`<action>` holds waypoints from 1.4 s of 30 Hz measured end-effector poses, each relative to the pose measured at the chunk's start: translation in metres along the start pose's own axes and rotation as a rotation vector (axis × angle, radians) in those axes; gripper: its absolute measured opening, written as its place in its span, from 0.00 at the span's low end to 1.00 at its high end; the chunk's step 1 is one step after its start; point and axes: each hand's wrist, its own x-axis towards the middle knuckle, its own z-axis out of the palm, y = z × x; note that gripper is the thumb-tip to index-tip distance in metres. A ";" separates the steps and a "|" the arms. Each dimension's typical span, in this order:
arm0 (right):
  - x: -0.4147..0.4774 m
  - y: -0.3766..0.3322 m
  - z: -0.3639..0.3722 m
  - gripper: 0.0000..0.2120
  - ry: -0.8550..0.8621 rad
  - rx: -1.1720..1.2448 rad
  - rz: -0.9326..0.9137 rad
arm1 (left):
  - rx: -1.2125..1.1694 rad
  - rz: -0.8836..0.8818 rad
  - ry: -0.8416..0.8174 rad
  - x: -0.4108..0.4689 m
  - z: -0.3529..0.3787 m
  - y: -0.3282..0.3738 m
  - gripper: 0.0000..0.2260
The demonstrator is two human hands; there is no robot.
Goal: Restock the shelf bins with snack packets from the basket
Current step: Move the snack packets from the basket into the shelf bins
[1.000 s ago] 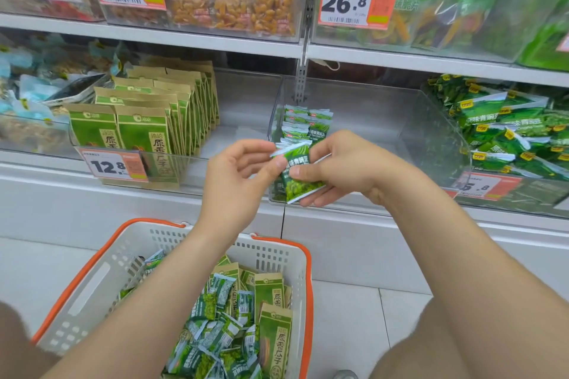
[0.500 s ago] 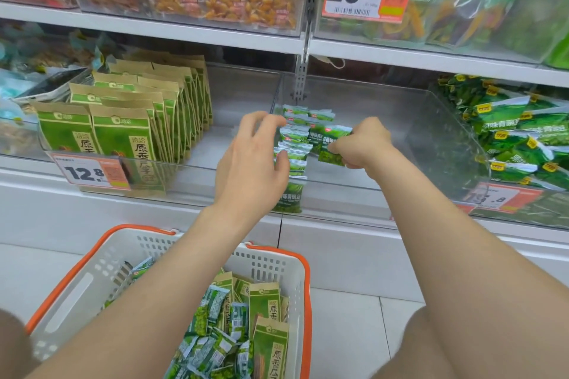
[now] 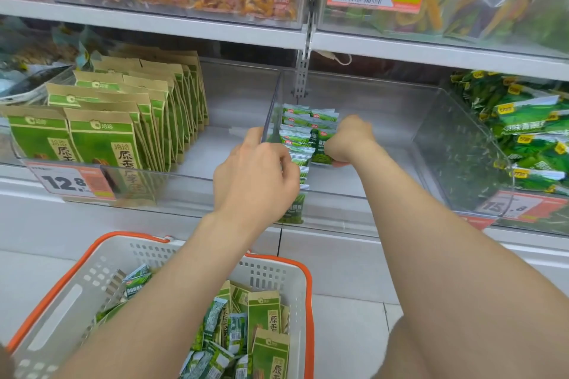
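Note:
A clear shelf bin (image 3: 400, 197) holds a row of small green pea packets (image 3: 295, 132) standing along its left wall. My right hand (image 3: 351, 138) is inside the bin, fist curled round one green packet (image 3: 320, 149), which it holds upright beside the row. My left hand (image 3: 252, 175) reaches over the bin's front left corner. Its fingers lie by the divider wall and its thumb rests against the front packets. Below, the white basket with the orange rim (image 3: 305, 280) holds several green packets and brown-green bags (image 3: 264, 314), partly hidden by my left forearm.
The bin to the left holds upright brown-green seed bags (image 3: 101, 144) behind a 12.8 price tag (image 3: 67, 183). The bin to the right is piled with larger green packets (image 3: 529, 138). The upper shelf (image 3: 215, 28) overhangs with full bins. The right part of the clear bin holds no packets.
My right hand carried the green packet from in front of the bin into it and set it beside the row. My left hand let go of the packet and moved onto the row's front.

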 end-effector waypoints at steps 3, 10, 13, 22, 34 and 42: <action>0.001 0.001 0.004 0.24 -0.112 0.168 0.030 | 0.004 0.003 0.011 -0.001 0.001 -0.001 0.12; -0.006 0.001 0.000 0.33 -0.093 0.196 -0.001 | -0.020 0.060 0.006 -0.002 0.001 -0.005 0.11; -0.014 0.006 -0.007 0.24 -0.045 0.096 0.016 | -0.036 0.121 -0.004 -0.004 -0.001 -0.009 0.10; -0.094 -0.005 -0.040 0.10 0.181 0.038 -0.402 | -0.341 0.299 0.210 -0.022 -0.008 -0.022 0.08; -0.207 -0.017 -0.001 0.07 -0.366 -0.512 -0.812 | -0.052 0.288 0.044 -0.094 0.016 -0.091 0.06; -0.218 -0.024 0.051 0.12 -0.710 -0.790 -0.755 | 0.359 0.064 -0.757 -0.139 0.070 -0.158 0.05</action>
